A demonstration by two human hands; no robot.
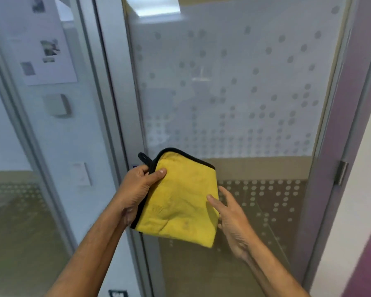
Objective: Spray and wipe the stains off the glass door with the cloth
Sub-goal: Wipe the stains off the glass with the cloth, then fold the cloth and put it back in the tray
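A folded yellow cloth (180,200) with black edging and a small black loop hangs in front of the glass door (234,86), which has a frosted band with a dot pattern. My left hand (137,187) grips the cloth's upper left corner, thumb on the front. My right hand (229,217) is beside the cloth's right edge with fingers spread, fingertips touching or just behind the edge. No spray bottle is in view.
A grey metal door frame (116,103) runs down the left of the door. Left of it is a glass panel with a paper notice (45,43) and small wall fittings behind. A hinge (341,172) sits on the right frame beside a white and purple wall.
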